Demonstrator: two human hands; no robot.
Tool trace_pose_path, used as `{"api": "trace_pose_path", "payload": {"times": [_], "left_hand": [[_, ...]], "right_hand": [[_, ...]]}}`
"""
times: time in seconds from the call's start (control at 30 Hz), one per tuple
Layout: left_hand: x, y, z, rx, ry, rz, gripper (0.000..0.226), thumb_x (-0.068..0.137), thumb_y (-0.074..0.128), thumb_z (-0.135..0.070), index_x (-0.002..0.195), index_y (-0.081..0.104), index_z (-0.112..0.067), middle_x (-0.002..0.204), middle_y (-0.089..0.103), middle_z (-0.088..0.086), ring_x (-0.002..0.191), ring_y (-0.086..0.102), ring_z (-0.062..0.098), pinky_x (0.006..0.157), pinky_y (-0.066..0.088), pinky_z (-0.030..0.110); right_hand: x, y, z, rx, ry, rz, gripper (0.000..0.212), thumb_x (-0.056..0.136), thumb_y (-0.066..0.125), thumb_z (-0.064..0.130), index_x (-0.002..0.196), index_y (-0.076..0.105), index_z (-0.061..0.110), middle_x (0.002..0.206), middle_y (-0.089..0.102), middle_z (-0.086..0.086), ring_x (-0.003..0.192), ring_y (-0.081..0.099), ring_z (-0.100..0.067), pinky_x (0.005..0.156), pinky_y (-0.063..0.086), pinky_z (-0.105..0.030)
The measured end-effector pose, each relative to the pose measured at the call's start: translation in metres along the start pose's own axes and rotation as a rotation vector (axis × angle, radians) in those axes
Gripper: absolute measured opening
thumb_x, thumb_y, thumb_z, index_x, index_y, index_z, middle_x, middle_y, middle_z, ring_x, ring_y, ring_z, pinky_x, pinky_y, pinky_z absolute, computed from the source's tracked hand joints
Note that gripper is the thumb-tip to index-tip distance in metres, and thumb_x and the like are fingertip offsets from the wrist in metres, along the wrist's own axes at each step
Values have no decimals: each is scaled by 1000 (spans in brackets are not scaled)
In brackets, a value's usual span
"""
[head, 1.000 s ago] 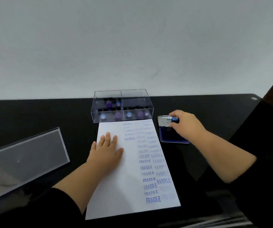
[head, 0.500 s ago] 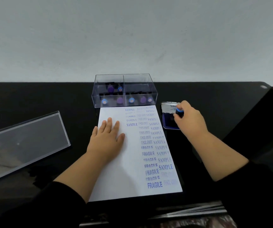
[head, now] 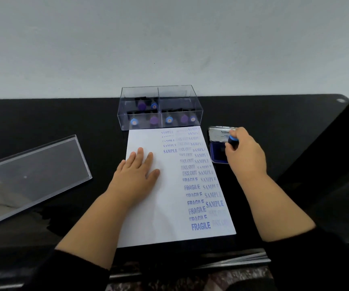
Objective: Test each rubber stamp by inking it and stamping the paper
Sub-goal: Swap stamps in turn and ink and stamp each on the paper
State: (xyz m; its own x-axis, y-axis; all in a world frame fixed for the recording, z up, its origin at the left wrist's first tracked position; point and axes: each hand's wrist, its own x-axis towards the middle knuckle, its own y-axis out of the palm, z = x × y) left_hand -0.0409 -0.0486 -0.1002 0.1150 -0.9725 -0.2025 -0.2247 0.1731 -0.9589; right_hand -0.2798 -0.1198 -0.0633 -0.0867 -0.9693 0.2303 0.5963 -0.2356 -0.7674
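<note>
Blue ink fills the open ink pad [head: 218, 153], which sits on the black table [head: 64, 114] just right of the paper [head: 169, 206]. The right hand [head: 245, 152] has its fingers curled tight around a stamp [head: 232, 140] with a blue top and holds it over the pad. I cannot tell if the stamp face is touching the ink yet. The left hand [head: 136, 172] lies flat on the paper with straight fingers, gripping nothing, to keep the sheet from sliding.

To ink well, I think the stamp should go straight down, flat, with a soft push. A tilt would ink only one side. Some words on the paper look faint, so a second dab may help.

The right part of the paper is full of stamped words: SAMPLE, FAX OUT, FRAGILE. The left part is bare, apart from where the left hand rests. The pad's shiny lid [head: 222, 134] stands up on the far side, so lifting the stamp up first looks safest. The clear box [head: 158, 108] of other stamps touches the paper's far edge. Its clear lid [head: 32, 175] lies well apart on the left.
</note>
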Motion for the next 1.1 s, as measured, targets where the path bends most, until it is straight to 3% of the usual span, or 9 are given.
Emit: {"api": "trace_pose_path", "payload": {"times": [0.23, 0.33, 0.43, 0.53, 0.67, 0.97, 1.1], "left_hand": [[-4, 5, 2, -11, 7, -85, 58, 100, 16, -49, 152, -1, -31, 159, -14, -4, 146, -10, 12, 117, -5, 30], [-5, 6, 0, -22, 11, -95, 58, 100, 17, -49, 152, 0, -30, 159, -13, -4, 146, -9, 11, 117, -5, 30], [-6, 6, 0, -38, 13, -107, 58, 100, 18, -49, 152, 1, -30, 159, -12, -4, 146, -10, 11, 117, -5, 29], [-7, 5, 1, -47, 10, -115, 58, 100, 18, -49, 152, 0, -29, 159, -13, -4, 146, -10, 10, 116, -6, 28], [-7, 4, 2, -67, 13, -121, 59, 100, 19, -49, 152, 1, -29, 159, -13, -4, 146, -10, 9, 116, -6, 27], [2, 3, 6, -66, 13, -136, 59, 100, 23, -48, 152, 3, -29, 159, -11, -4, 146, -8, 9, 116, -5, 28], [5, 3, 6, -55, 6, -134, 59, 100, 21, -48, 152, 1, -28, 159, -13, -3, 146, -10, 11, 116, -5, 29]], "right_hand": [[-4, 3, 2, 29, 44, -14, 23, 93, 52, 16, 115, 52, 19, 110, 58, -5, 82, 46, -15, 66, 36, -28], [-5, 0, 8, 77, 58, -27, 18, 94, 52, 14, 111, 49, 18, 116, 58, -2, 85, 49, -15, 68, 45, -34], [-8, 0, 22, 116, 36, -41, 19, 94, 51, 14, 112, 49, 20, 121, 57, 4, 90, 56, -16, 72, 51, -37], [-9, 4, 38, 158, -9, -13, 20, 95, 51, 16, 114, 50, 19, 124, 55, 10, 93, 56, -12, 71, 48, -32], [-9, 15, 54, 168, -70, 30, 20, 95, 52, 19, 115, 50, 22, 117, 59, 8, 93, 59, -15, 70, 51, -36], [-12, 54, 70, 229, -164, 100, 27, 93, 55, 20, 119, 53, 24, 117, 58, 10, 84, 53, -9, 70, 38, -23], [-18, 65, 69, 263, -174, 117, 30, 92, 57, 18, 121, 56, 22, 107, 56, 15, 81, 50, -1, 63, 33, -7]]}}
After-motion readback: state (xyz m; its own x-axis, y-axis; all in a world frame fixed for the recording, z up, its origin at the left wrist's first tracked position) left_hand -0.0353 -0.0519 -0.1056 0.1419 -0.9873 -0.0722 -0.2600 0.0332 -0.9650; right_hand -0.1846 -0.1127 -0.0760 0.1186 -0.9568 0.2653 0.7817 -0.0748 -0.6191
